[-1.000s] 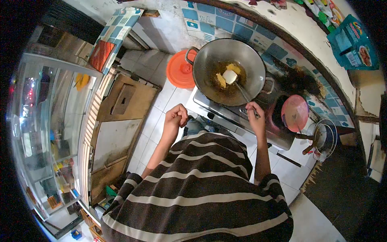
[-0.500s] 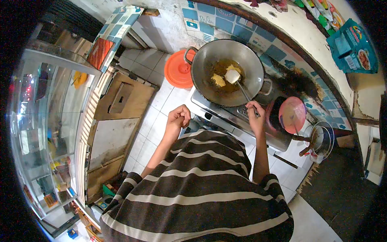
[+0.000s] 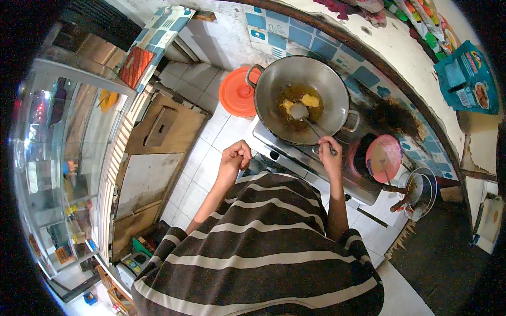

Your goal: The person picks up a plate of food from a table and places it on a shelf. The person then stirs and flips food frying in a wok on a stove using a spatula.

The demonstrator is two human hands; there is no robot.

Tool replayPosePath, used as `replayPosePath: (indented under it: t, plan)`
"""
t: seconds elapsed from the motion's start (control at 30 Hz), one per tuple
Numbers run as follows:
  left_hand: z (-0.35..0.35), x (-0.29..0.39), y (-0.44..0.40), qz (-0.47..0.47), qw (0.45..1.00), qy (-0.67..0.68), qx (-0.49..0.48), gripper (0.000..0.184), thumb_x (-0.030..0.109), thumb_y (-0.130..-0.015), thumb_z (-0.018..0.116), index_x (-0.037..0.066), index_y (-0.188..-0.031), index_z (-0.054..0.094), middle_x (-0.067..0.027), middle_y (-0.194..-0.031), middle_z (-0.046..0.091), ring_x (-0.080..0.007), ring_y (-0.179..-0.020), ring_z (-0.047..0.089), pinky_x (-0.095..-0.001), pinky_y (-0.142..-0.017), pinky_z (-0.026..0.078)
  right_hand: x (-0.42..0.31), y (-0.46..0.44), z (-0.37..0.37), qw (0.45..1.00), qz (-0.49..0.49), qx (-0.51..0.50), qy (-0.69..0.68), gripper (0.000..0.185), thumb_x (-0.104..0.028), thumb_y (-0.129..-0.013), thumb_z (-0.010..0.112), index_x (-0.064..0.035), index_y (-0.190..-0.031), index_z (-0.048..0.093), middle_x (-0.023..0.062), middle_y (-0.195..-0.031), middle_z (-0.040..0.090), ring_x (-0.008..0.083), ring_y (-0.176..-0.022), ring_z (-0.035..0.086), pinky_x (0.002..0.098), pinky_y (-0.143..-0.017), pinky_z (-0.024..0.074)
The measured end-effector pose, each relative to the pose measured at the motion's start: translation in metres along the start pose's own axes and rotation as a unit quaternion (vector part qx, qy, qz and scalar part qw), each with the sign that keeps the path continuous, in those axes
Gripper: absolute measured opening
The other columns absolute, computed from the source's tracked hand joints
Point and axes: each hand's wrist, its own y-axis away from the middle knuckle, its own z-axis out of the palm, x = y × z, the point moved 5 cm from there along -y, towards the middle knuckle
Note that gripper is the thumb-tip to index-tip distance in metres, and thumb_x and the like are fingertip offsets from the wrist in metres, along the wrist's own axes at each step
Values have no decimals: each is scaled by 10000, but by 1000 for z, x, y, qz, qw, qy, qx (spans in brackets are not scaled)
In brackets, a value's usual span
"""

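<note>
My right hand is closed around the handle of a metal spatula. Its head rests low in a large two-handled wok, in the shallow oil at the bottom. Two yellow fried pieces lie by the spatula head: one piece above and right of it, the other piece to its left. My left hand is curled shut in front of my body, away from the wok, with nothing visible in it.
The wok stands on a metal stove. Right of it are a pink bowl with pale contents and a clear container. An orange lidded bucket stands left of the wok. A glass cabinet lines the left side.
The spatula head has shifted down and left in the oil, and my right hand has moved slightly with it. The right fried piece now shows fully.
</note>
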Motion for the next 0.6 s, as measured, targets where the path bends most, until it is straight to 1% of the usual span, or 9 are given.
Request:
replayPosePath:
  t: [0.07, 0.17, 0.27, 0.37, 0.47, 0.57, 0.6]
  plan:
    - [0, 0, -1, 4, 1000, 5, -3, 230, -105, -636, 320, 14, -739, 488, 5, -539, 384, -76, -472, 313, -226, -454, 252, -2, -2, -1, 1000, 9, -2, -5, 98, -66, -847, 494, -36, -838, 587, 1, -762, 603, 83, -678, 524, 233, -617, 419]
    - [0, 1, -2, 2, 1000, 7, -6, 234, -108, -635, 320, 13, -743, 488, 6, -542, 381, -77, -477, 314, -225, -458, 252, 3, -12, -4, 997, -25, 5, 72, 102, -67, -851, 492, -47, -840, 591, -5, -751, 595, 78, -656, 514, 234, -611, 418]
    - [0, 4, -4, 9, 1000, 2, -16, 240, -109, -634, 317, 14, -749, 489, 7, -545, 377, -77, -483, 316, -225, -462, 253, -3, -15, -3, 998, 0, -20, 67, 89, -63, -851, 501, -48, -844, 589, -12, -744, 583, 79, -660, 513, 235, -620, 419]
    - [0, 3, -6, 9, 1000, 6, -21, 239, -105, -635, 318, 14, -753, 488, 7, -545, 375, -77, -483, 316, -226, -463, 253, -8, -13, -1, 998, 8, -14, 53, 73, -54, -848, 511, -46, -847, 583, -10, -756, 576, 81, -684, 515, 232, -642, 420]
    - [-1, 2, -8, 14, 1000, 6, -24, 236, -102, -635, 319, 15, -752, 487, 10, -543, 373, -74, -480, 313, -224, -459, 251, -11, -10, 6, 997, -23, -24, 63, 66, -43, -850, 510, -41, -855, 575, -2, -778, 579, 83, -731, 525, 228, -686, 424]
    - [-1, 3, -10, 12, 1000, 6, -17, 234, -101, -634, 322, 15, -752, 487, 13, -543, 371, -72, -477, 311, -221, -457, 255, -13, -7, 9, 993, -57, -8, 101, 71, -34, -856, 497, -32, -861, 568, 4, -793, 581, 88, -770, 532, 230, -722, 427]
    - [-1, 3, -10, 10, 1000, 7, -15, 233, -100, -633, 322, 15, -751, 487, 13, -543, 371, -71, -477, 311, -220, -457, 256, -15, -6, 9, 994, -56, -6, 95, 72, -32, -857, 496, -30, -863, 568, 6, -795, 583, 93, -778, 535, 233, -732, 428]
